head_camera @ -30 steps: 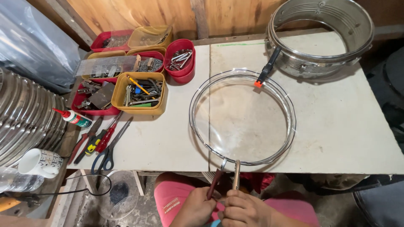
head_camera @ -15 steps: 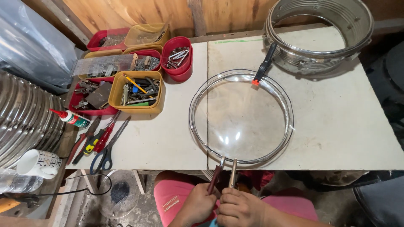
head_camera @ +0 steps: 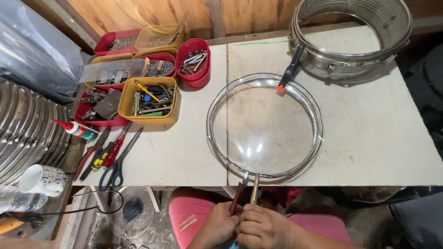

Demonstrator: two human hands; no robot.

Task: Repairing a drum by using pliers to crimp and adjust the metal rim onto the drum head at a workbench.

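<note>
Both hands low at the bench's (head_camera: 184,157) near edge, below the top. Left hand (head_camera: 217,226) & right hand (head_camera: 260,226) pressed together, fingers clenched round the grips of pliers (head_camera: 244,193); the two handles rise from the fists up to the hoop (head_camera: 264,127), jaws at its near rim. Which hand has which handle: can't tell.

Hoop w/ clear skin lies flat on the bench, mid-front, near rim just over the near edge. Black clamp (head_camera: 290,69) w/ orange tip rests on its far rim, leaning toward the metal drum shell (head_camera: 351,34) at the far right corner.

Far left corner: red & yellow trays (head_camera: 147,99) of screws, bits, small tools. Left edge: glue bottle (head_camera: 76,130), screwdrivers (head_camera: 108,150), scissors (head_camera: 117,163). Off the bench to the left, a white mug (head_camera: 41,180) & stacked metal rings (head_camera: 23,133).
</note>
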